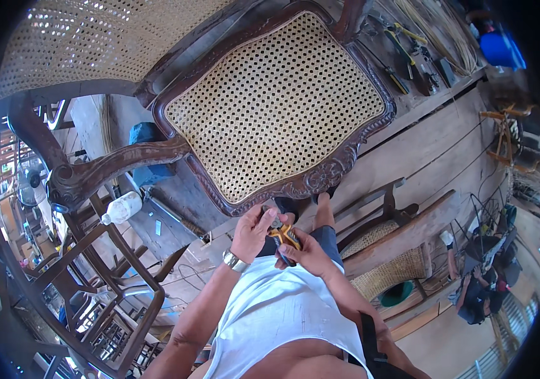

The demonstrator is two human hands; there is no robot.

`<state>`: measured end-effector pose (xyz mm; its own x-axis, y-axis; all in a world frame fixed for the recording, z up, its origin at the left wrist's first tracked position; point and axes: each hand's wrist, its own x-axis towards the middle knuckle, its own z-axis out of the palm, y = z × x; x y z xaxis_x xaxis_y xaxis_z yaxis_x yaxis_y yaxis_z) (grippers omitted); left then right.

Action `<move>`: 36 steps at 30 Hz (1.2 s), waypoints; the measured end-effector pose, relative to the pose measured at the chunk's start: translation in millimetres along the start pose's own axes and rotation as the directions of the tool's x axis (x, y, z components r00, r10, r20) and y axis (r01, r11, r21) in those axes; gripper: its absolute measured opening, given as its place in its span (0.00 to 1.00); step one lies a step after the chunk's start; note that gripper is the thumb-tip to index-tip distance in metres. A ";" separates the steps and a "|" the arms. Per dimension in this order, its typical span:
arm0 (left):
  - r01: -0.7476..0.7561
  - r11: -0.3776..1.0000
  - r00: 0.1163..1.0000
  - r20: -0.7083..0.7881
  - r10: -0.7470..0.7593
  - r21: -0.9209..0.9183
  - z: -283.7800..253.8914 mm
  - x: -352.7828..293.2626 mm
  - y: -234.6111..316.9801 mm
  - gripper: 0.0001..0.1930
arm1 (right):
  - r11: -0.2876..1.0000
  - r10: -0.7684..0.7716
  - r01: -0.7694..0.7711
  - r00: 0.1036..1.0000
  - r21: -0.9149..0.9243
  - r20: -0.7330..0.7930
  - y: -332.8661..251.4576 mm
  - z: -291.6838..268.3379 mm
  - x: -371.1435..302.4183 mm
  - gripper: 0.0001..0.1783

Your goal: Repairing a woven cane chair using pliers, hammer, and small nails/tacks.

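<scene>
In front of my body, my right hand (311,256) is wrapped around the yellow-and-black handles of a pair of pliers (290,237). The fingers of my left hand (250,235), which wears a metal watch, are pinched together by the jaws. Whatever sits between those fingers is too small to make out. Just beyond both hands lies a dark carved wooden chair with a woven cane seat (276,104). Its curved armrest (128,158) extends to the left, and the cane backrest (93,41) rises at the upper left.
A white plastic bottle (123,208) and a blue block (150,170) are left of the seat. Hand tools, including a screwdriver (398,82), lie at the far right of the bench. Wooden chair frames (115,252) crowd the left. Another person (481,287) sits at the right.
</scene>
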<state>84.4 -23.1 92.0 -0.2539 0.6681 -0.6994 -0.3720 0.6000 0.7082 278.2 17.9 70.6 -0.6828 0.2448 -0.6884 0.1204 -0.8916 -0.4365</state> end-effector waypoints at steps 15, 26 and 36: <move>-0.228 0.607 0.828 -0.176 0.532 0.762 -5.5 69.1 24.0 0.10 | 0.880 -0.214 0.215 0.976 0.424 -0.050 -5.9 -30.7 36.7 0.14; -0.302 0.594 0.863 -0.050 0.502 0.746 -10.1 76.5 27.3 0.06 | 0.883 -0.208 0.174 0.978 0.435 0.030 -3.0 -46.7 32.3 0.19; -0.143 0.658 0.933 -0.121 0.339 0.739 -14.3 80.9 35.9 0.08 | 0.895 -0.174 0.083 0.970 0.438 0.171 -9.8 -17.3 55.6 0.18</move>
<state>37.8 46.2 59.6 -0.4709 0.7733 -0.4245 0.4512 0.6246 0.6374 251.5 46.8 26.6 -0.8066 0.3272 -0.4923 -0.2646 -0.9446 -0.1942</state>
